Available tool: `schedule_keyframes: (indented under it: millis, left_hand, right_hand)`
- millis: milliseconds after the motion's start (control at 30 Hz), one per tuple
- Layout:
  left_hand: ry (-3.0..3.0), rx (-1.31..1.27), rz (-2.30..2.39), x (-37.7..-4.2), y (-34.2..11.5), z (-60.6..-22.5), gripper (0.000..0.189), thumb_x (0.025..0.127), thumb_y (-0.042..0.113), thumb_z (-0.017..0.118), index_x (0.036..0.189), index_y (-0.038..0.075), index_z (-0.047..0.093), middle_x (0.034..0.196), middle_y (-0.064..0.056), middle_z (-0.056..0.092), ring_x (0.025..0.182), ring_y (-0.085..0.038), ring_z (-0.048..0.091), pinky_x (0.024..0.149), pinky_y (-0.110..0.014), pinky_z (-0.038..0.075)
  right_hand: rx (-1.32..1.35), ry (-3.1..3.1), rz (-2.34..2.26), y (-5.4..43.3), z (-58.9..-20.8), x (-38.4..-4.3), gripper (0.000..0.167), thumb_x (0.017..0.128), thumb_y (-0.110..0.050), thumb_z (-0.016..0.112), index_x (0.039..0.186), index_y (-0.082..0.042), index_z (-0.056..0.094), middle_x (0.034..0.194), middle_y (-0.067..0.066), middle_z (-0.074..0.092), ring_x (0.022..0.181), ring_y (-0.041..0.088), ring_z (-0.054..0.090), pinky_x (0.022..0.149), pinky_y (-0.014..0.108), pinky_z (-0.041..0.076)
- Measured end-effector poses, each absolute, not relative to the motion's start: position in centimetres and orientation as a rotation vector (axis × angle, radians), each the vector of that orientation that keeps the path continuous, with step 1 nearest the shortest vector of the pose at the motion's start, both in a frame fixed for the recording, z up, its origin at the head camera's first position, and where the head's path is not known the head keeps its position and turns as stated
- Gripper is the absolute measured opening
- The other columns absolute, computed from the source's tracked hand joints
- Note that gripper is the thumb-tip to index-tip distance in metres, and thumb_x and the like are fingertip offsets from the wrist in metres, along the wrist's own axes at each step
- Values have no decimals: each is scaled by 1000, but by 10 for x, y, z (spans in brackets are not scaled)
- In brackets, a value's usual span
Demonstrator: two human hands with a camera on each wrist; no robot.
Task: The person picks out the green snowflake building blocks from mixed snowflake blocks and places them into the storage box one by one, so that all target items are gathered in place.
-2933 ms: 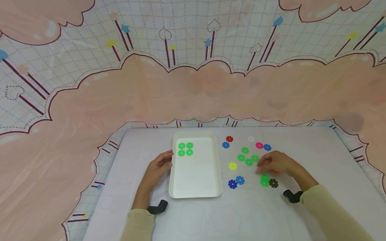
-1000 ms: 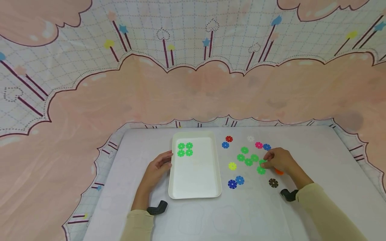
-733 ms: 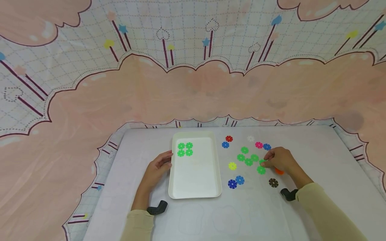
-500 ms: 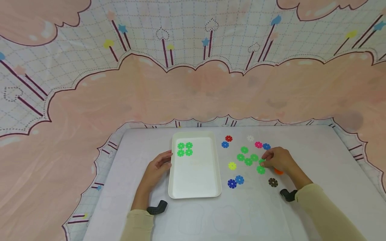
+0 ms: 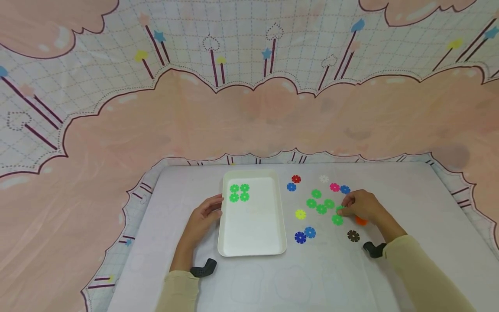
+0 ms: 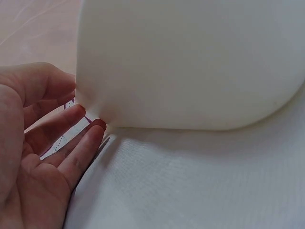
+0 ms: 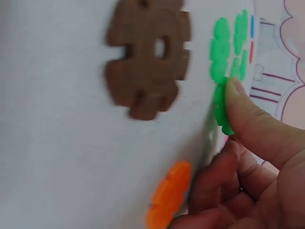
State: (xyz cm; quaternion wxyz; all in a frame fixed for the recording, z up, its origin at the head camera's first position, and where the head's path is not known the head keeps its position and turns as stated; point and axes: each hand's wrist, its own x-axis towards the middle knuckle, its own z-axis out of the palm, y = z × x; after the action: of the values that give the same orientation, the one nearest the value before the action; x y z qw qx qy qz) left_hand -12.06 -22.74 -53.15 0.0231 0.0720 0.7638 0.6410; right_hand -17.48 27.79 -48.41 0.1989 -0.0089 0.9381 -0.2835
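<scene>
Notched plastic flower discs lie scattered on the white-covered table. My right hand point(image 5: 360, 204) pinches a green flower disc point(image 7: 220, 107), thumb on its face and fingers curled beneath. Another green disc point(image 5: 337, 220) lies just in front of the thumb, and a group of several green discs point(image 5: 321, 209) sits to its left. A brown disc point(image 7: 145, 57) and an orange disc point(image 7: 169, 195) lie close to the right hand. My left hand point(image 5: 202, 219) rests at the left side of the white tray point(image 5: 253, 249), fingertips against its outer edge. Inside the tray, several green discs point(image 5: 239, 193) form a square.
A yellow disc point(image 5: 300, 214) and two blue discs point(image 5: 305, 235) lie right of the tray. Farther back are a red disc point(image 5: 296, 179), a white disc point(image 5: 324, 178), a pink disc point(image 5: 335, 187) and more blue ones. A patterned cloth point(image 5: 249, 121) hangs behind the table.
Two overlapping green discs beside the brown one have been moved farther back and now lie partly apart. The right hand shifted slightly back, uncovering more orange. The left hand stayed put.
</scene>
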Motion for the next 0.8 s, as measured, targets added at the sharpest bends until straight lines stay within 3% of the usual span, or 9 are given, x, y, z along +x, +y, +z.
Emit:
schedule_keyframes:
  millis: [167,367,567,800]
  left_hand:
    - [2356,222,1989,-121,-228,-531,41,97,2,65,137,1,60,155,-11,50,137,-38,53,102,-14,49]
    - [2371,206,1980,-121,-227,-531,41,97,2,65,137,3,61,154,-10,52,136,-37,54,101,-15,49]
    - [2394,190,1967,-120,-227,-532,40,96,2,65,136,5,62,153,-9,53,135,-36,55,101,-14,50]
    - [2386,206,1977,-122,-226,-533,39,96,1,65,135,5,62,153,-9,52,135,-36,55,101,-14,49]
  right_hand:
    - [-64,2580,-834,275,-480,-177,32,84,-32,84,95,-7,66,90,6,59,88,24,53,70,30,45]
    - [-55,2572,-871,260,-471,-185,32,88,-34,81,103,-9,68,90,7,59,86,23,54,69,30,47]
    - [-57,2504,-979,228,-462,-190,28,90,-33,77,105,-11,68,86,7,59,84,24,54,69,31,44]
    - [-21,2361,-1187,184,-454,-192,24,93,-28,74,103,-8,65,82,7,64,76,24,56,68,31,49]
